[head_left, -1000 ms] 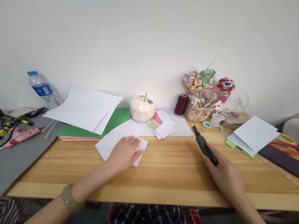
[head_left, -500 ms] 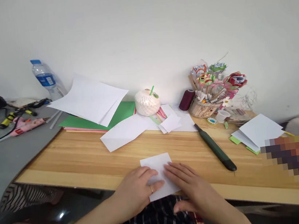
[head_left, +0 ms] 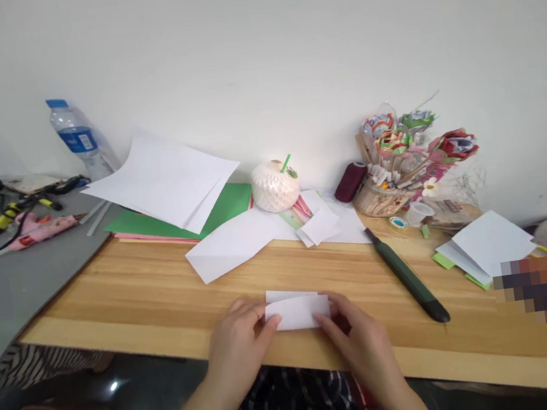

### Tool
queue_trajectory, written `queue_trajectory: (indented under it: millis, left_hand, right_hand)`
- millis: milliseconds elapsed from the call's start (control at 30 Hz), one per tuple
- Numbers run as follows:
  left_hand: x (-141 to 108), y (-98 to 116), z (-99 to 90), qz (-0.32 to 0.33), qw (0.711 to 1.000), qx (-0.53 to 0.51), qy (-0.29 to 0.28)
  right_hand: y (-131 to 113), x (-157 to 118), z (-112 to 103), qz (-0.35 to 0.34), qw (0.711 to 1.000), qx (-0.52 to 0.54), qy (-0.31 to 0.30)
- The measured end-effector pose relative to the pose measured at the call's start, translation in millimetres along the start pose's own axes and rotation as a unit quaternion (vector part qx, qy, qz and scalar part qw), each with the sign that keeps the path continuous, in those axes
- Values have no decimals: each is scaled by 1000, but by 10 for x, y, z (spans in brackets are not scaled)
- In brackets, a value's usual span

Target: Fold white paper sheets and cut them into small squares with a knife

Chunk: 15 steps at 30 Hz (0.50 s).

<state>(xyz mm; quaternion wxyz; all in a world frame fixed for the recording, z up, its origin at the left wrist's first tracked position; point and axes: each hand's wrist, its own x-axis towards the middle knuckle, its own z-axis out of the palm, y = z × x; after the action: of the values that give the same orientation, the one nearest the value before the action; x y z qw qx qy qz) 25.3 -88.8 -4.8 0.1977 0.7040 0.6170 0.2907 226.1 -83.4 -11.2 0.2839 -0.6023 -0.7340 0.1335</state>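
Observation:
A small sheet of white paper (head_left: 298, 312) lies near the table's front edge, its near part folded up over the far part. A strip of the back layer shows above the folded flap. My left hand (head_left: 238, 341) pinches the paper's left end, thumb on the front flap and fingers behind. At the right end, my right hand (head_left: 357, 328) grips it the same way, its thumb on the lower right corner. Some fingertips are hidden behind the paper.
A green utility knife (head_left: 406, 275) lies to the right. Behind are white sheets on green card (head_left: 226, 208), a white round ornament (head_left: 276, 186), a dark red thread spool (head_left: 351, 181) and a pot of paper flowers (head_left: 383, 197). A pink glue gun (head_left: 42, 229) is far left.
The paper lay flat under both hands before; now its near part is folded upward. Both hands have gone from pressing flat to pinching its ends. The view has shifted slightly.

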Motion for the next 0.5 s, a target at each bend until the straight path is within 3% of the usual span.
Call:
queue_trajectory:
  millis: [167,367,500]
  left_hand:
    - [15,17,36,-92,995,-46,4]
    - [0,-46,67,-40,999,-33,10]
    - [12,-89,93,-16,1000,12,23]
  right_hand:
    - [-38,-22,91,61,993,-72,71]
    - [-35,-36,78,-15,993,-64,99]
    - [-16,-40,93,-22,992,-44,116]
